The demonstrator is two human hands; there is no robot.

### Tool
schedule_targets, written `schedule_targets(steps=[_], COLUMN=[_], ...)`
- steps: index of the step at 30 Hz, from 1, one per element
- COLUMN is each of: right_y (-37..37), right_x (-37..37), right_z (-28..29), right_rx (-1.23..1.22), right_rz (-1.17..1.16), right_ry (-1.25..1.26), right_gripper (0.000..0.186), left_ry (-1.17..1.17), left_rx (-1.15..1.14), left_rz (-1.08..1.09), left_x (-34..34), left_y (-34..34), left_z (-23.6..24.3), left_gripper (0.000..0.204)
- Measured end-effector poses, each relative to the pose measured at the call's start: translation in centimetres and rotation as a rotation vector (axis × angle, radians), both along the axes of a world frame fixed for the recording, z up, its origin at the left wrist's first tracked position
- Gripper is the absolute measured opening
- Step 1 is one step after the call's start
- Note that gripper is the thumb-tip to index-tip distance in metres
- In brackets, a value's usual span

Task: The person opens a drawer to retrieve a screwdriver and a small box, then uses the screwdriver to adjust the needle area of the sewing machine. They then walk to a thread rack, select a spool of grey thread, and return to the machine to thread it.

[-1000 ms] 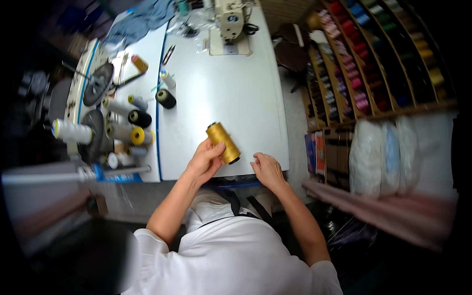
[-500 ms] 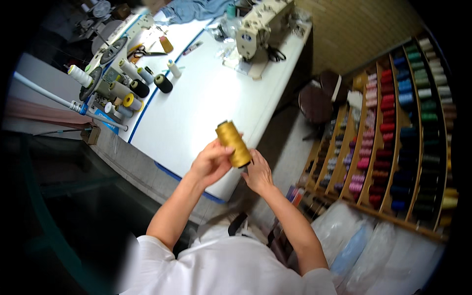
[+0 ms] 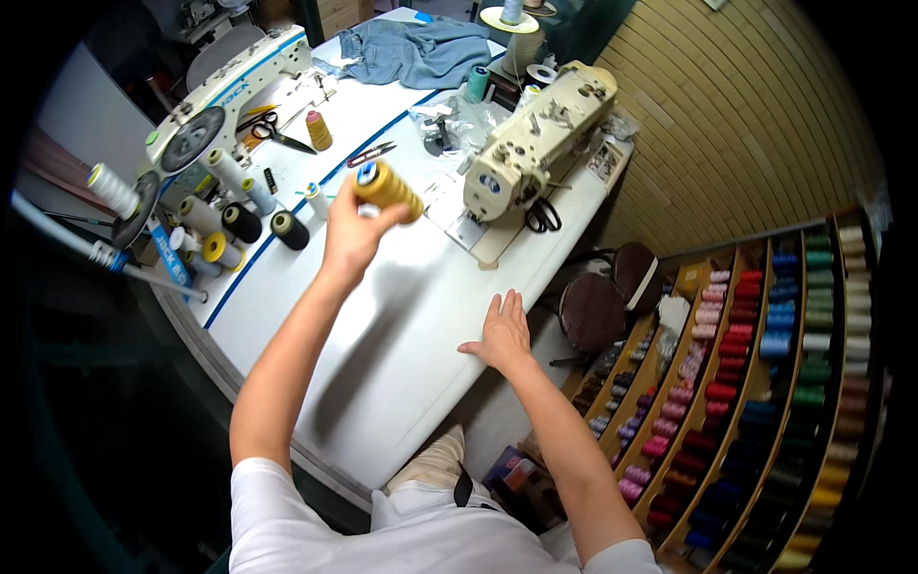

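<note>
Raised over the white table (image 3: pixel 416 354), my left hand (image 3: pixel 354 239) grips a gold thread spool (image 3: pixel 390 193), which is slightly blurred and tilted, near the cream sewing machine (image 3: pixel 526 139). My right hand (image 3: pixel 500 330) rests spread on the table's right edge, empty. Small thread snips (image 3: pixel 371 153) lie just beyond the gold spool. Left of my left hand stand a black cone (image 3: pixel 290 230) and a small white spool (image 3: pixel 316 201). Farther back are an orange-gold cone (image 3: pixel 318 130) and large black scissors (image 3: pixel 282 136).
A second sewing machine (image 3: pixel 234 81) with several spools (image 3: pixel 222 251) occupies the left side. Blue denim (image 3: pixel 421 53) lies at the back. Right of the table are a dark stool (image 3: pixel 588 311), a yellowish slatted wall (image 3: pixel 727 115) and a rack of colored threads (image 3: pixel 775 392).
My left hand has carried the gold spool up and forward. My right hand has shifted onto the table's edge, fingers spread. The view has swung, showing more of both machines.
</note>
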State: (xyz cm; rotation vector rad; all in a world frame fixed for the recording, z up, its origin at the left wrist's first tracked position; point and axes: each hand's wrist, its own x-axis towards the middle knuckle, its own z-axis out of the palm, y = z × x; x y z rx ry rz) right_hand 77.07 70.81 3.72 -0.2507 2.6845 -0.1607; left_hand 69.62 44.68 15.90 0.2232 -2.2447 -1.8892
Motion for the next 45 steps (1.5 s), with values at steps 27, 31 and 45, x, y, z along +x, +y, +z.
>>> schedule_targets(steps=[27, 31, 45], right_y=[1.5, 1.6, 1.4], right_x=[-10.4, -9.8, -9.3], right_z=[0.6, 0.0, 0.0], right_rx=[-0.166, -0.181, 0.025], right_rz=[0.038, 0.014, 0.108], right_ry=[-0.103, -0.08, -0.095], right_gripper=[0.115, 0.114, 0.131], left_ry=[-0.092, -0.046, 0.016], left_rx=[-0.678, -0.719, -0.643], left_rz=[-0.171, -0.133, -0.132], left_x=[-39.9, -41.0, -36.7], left_y=[15.0, 13.9, 12.3], left_z=[-11.3, -13.4, -10.3], left_gripper=[0.044, 0.046, 0.039])
